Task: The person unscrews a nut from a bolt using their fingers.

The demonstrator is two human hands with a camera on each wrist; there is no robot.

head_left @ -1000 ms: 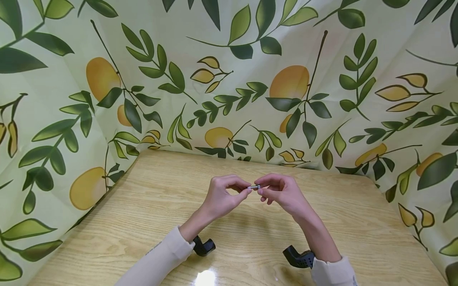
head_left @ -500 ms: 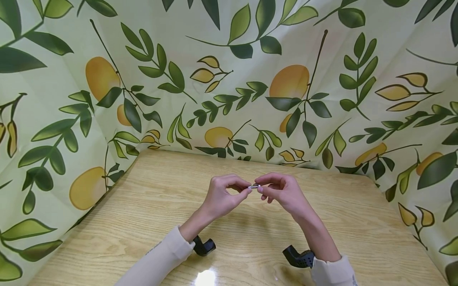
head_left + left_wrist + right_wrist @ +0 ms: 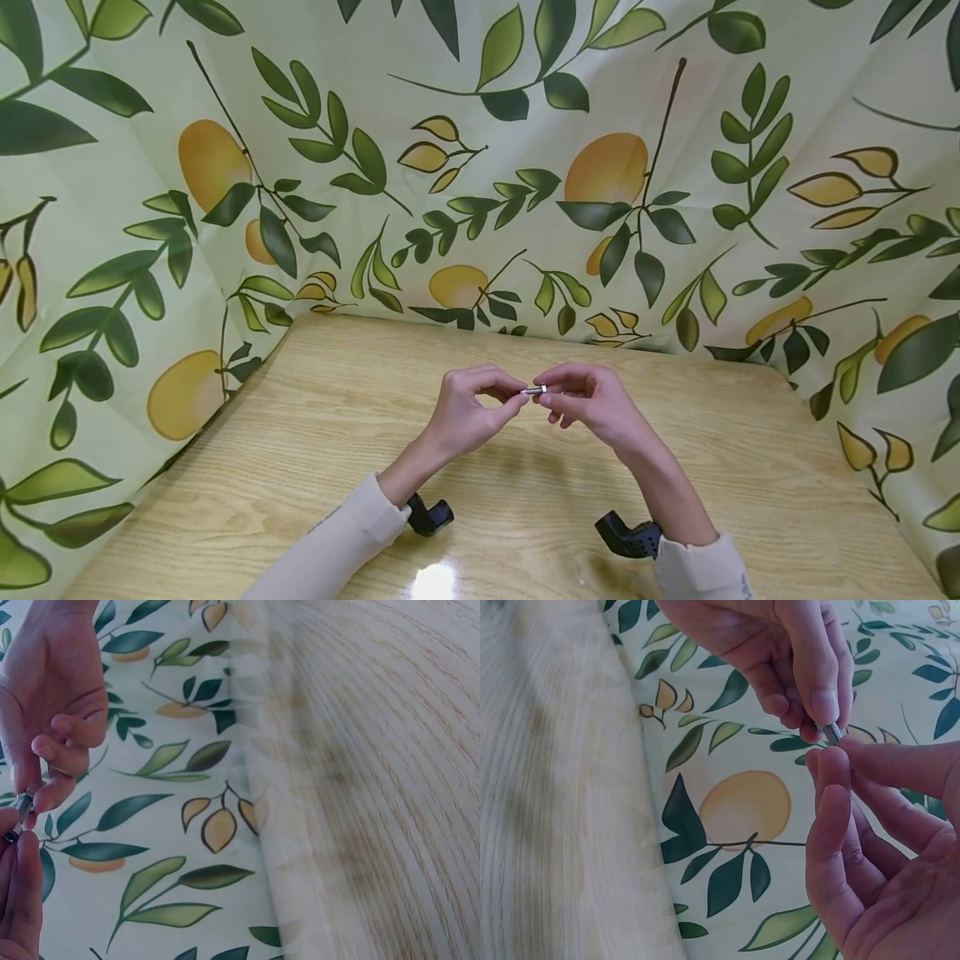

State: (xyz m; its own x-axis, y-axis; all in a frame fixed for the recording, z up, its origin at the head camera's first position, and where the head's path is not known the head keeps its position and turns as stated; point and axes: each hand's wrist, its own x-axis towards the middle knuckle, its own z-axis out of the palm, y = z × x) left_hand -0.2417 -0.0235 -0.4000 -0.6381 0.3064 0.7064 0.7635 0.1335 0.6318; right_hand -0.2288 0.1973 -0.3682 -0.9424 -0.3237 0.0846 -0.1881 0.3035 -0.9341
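Note:
Between the two hands, above the table, is a small silvery metal bolt, its threaded shank showing in the right wrist view. My left hand pinches one end between thumb and fingertip. At the other end, where the wider head shows, my right hand has its thumb and index finger on it; its other fingers are curled loosely below. In the left wrist view, a dark metal ring-like piece shows at the left fingertips, partly hidden by them.
A wood-grain table lies beneath both hands. Behind and beside it hangs a cloth printed with leaves and oranges. Black curved mounts sit at both wrists, next to the light sleeves.
Both hands stay almost in place. The bolt's glint and visible faces differ across the frames, as if it has turned slightly between the fingertips.

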